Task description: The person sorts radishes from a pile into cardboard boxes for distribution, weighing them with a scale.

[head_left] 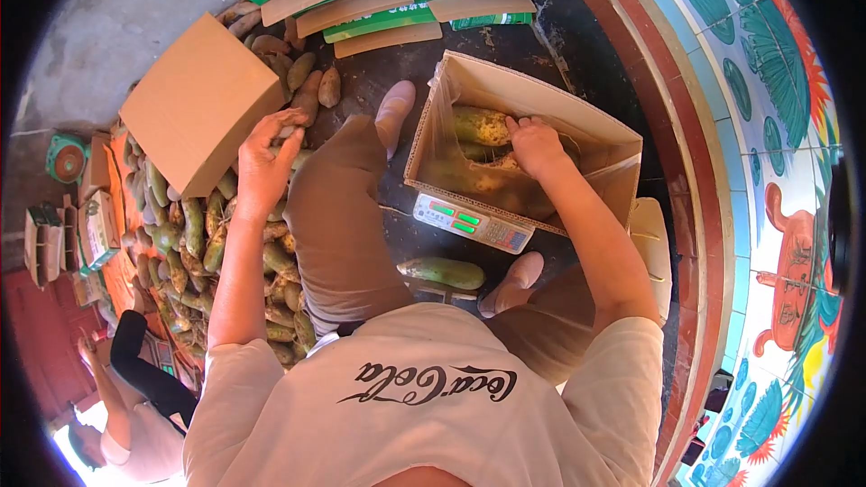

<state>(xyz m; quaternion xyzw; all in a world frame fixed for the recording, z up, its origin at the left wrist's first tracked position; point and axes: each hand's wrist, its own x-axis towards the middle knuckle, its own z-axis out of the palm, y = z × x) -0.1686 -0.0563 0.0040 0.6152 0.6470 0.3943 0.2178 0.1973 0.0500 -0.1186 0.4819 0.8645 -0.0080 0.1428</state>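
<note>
Over the edge of a pile of soil-smeared green radishes [194,225], my left hand [263,162] is raised with its fingers curled. Something small and pale shows between thumb and fingers, but I cannot make it out. My right hand [537,146] reaches into an open cardboard box [600,131] lined with clear plastic. Its fingers close on the end of a green radish [483,126] with yellowish, muddy skin. More radishes lie below it in the box, partly hidden by plastic and my hand. The box rests on a digital scale [474,224] with lit green displays.
A closed cardboard box [203,104] sits on the radish pile. One long green radish [442,272] lies on the floor between my feet. Flattened green-and-brown cartons [388,9] are stacked ahead. A tiled, painted wall [776,171] borders the right; another person [135,424] is at lower left.
</note>
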